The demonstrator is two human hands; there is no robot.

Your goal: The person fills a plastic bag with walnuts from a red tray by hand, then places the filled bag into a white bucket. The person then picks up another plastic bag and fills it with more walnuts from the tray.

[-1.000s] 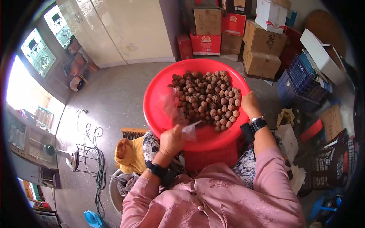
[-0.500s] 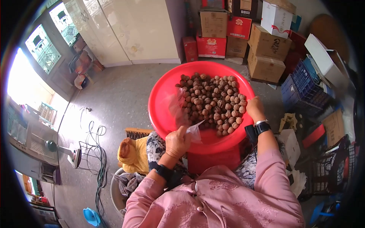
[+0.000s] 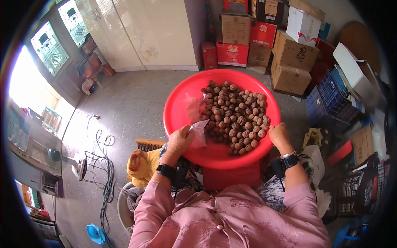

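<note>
A wide red plastic basin holds a heap of walnuts, mostly in its middle and right side. Thin clear plastic bag film sticks out from the closed fingers of my left hand, which is at the basin's near left rim. More of the crumpled film lies against the walnuts' left edge. On the opposite side, my right hand grips the basin's right rim, thumb side up. Beneath the basin shows a red support in front of my lap.
Stacked cardboard boxes stand at the back right, with blue crates beside them. On the left are a fan, loose cables and a blue bowl. A yellow cloth lies by my left side, above a grey tub.
My left hand has moved left and away from me to the basin's left rim, carrying the film. My right hand sits lower in view, still on the right rim.
</note>
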